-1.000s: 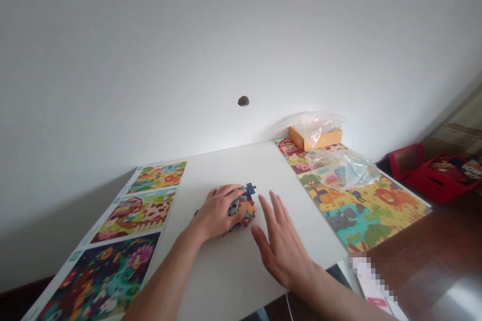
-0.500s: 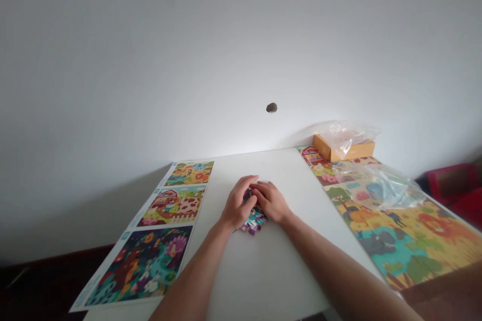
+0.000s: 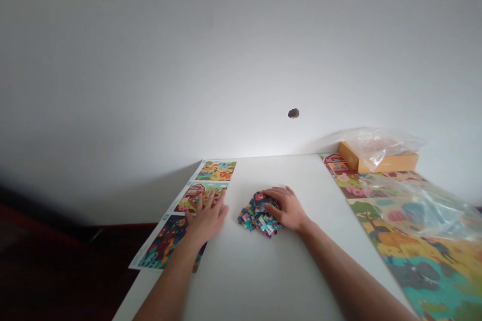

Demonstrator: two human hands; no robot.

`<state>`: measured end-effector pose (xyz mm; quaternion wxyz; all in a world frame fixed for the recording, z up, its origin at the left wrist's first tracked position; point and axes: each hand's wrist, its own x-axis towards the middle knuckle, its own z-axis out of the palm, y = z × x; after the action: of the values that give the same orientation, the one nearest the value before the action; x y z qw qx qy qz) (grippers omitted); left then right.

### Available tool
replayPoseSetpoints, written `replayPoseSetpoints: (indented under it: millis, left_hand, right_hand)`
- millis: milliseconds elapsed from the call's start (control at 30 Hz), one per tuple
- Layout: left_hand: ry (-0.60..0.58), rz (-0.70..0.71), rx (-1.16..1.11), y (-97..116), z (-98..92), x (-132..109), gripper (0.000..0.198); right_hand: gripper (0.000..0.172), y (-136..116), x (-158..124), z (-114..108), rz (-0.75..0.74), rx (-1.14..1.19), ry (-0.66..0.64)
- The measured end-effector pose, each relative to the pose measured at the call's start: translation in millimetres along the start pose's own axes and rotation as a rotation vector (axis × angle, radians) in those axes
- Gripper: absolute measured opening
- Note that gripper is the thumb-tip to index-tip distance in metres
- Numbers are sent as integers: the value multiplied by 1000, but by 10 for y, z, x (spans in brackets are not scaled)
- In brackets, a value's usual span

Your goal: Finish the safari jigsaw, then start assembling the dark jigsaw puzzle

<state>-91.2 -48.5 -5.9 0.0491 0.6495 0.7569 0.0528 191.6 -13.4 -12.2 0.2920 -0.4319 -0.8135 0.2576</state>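
A small heap of colourful jigsaw pieces lies in the middle of the white table. My right hand rests on the heap's right side, fingers curled loosely over the pieces. My left hand lies flat with fingers spread on a long picture sheet, which shows three colourful scenes along the table's left edge. Both forearms reach in from the bottom of the view.
A large finished animal puzzle covers the table's right side, with a clear plastic bag lying on it. An orange box under another clear bag stands at the back right by the white wall. Dark floor shows at left.
My left hand left the heap of pieces and moved left onto the picture sheet. My right hand stayed on the heap. The view has swung to the left.
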Motion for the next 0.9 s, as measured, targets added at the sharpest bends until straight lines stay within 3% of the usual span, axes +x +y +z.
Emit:
replayPoseSetpoints:
  millis: [133,200,333,367,433,500,600,800,900]
  left_hand:
    - [31,-111,19,-198,316,62,60]
    - [46,-126,7,-144,352,130,59]
    - [146,-103,-60,136,252,211,59]
    - [161,19,-122,225,226,215,61]
    - [80,439,-260,409,206,214,71]
    - [-5,710,-315,583,231,217,100]
    - [-13,773,-343,759,304,252,120]
    - [-1,782,-388,728,302,337,114]
    - [-35,781,-391,687,237,336,95]
  right_hand:
    - [40,62,61,20,21,-28,-3]
    - [40,82,82,27,30,-42,-1]
    - [40,94,95,30,2,-58,5]
    - [40,99,97,31,-12,-61,7]
    - [42,119,103,34,-33,-63,11]
    - [44,153,112,41,-40,-64,19]
    - [43,210,124,55,-33,-61,46]
    - [40,278,118,48,-30,-65,89]
    - [39,293,107,24,-13,-70,119]
